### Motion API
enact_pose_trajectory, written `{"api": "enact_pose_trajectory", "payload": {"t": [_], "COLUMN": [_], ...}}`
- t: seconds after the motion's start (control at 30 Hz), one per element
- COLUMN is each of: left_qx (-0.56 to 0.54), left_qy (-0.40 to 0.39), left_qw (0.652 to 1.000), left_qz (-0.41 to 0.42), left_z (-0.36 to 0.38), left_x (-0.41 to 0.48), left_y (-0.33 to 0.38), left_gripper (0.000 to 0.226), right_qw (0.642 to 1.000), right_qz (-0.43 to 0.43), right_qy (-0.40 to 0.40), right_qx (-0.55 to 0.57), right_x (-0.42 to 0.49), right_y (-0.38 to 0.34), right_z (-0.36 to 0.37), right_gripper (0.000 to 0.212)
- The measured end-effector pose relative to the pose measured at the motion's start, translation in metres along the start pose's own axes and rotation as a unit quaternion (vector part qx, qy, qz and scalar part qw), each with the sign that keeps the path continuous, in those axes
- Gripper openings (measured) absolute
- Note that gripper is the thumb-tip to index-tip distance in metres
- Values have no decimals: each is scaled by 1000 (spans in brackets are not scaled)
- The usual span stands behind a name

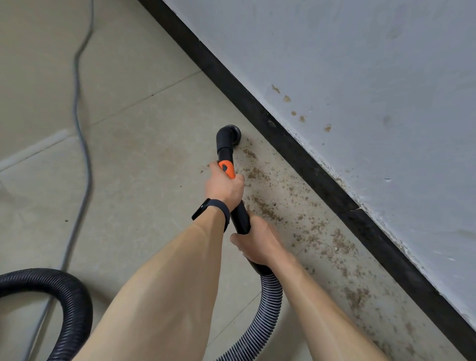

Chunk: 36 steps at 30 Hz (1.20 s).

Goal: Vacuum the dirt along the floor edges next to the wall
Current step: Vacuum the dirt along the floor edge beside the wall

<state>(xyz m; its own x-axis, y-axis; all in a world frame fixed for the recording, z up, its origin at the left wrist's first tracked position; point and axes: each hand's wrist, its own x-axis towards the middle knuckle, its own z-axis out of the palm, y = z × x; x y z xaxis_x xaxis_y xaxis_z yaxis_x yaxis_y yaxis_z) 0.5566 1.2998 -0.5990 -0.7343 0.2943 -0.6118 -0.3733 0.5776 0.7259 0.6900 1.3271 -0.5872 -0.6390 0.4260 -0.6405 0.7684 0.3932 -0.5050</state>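
Both hands clamp the black wand (pixel 239 215): left hand (pixel 224 184) by the orange collar, right hand (pixel 258 243) at the hose (pixel 269 301) joint. Grey cable (pixel 78 105) upper left, dirt (pixel 340 244) trailing lower right along the skirting (pixel 284 140). The wand runs up-frame, nozzle (pixel 229 134) mid-frame, near the skirting.

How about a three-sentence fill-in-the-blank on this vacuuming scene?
The left hand grips the wand at its ____ collar.
The right hand holds the wand just above the ribbed ____.
Dirt lies beside the ____ baseboard.
Missing: orange; hose; black.
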Motion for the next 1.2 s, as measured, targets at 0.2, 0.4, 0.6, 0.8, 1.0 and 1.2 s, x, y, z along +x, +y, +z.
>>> {"api": "enact_pose_trajectory", "payload": {"t": [0.2,0.4,0.6,0.8,1.0,1.2], "left_qx": [17,34,32,35,-4,-50], "left_qy": [-7,-14,-29,-53,-44,11], "left_qw": [1000,999,998,997,999,997], "left_qz": [9,30,46,42,-6,-51], "left_z": [11,25,41,33,-20,-78], "left_x": [4,9,13,13,10,2], "left_y": [4,9,11,7,0,-28], "left_gripper": [42,43,44,36,38,44], "right_qw": [1000,999,998,995,995,991], "right_qz": [13,26,43,50,1,-53], "right_qy": [2,15,43,71,28,-31], "right_qx": [8,15,-2,-40,-91,-123], "right_x": [3,7,7,0,1,-11], "right_y": [6,15,23,13,-20,-54], "right_z": [-7,-14,-21,-17,-4,26], "right_gripper": [28,27,25,25,22,20]}}
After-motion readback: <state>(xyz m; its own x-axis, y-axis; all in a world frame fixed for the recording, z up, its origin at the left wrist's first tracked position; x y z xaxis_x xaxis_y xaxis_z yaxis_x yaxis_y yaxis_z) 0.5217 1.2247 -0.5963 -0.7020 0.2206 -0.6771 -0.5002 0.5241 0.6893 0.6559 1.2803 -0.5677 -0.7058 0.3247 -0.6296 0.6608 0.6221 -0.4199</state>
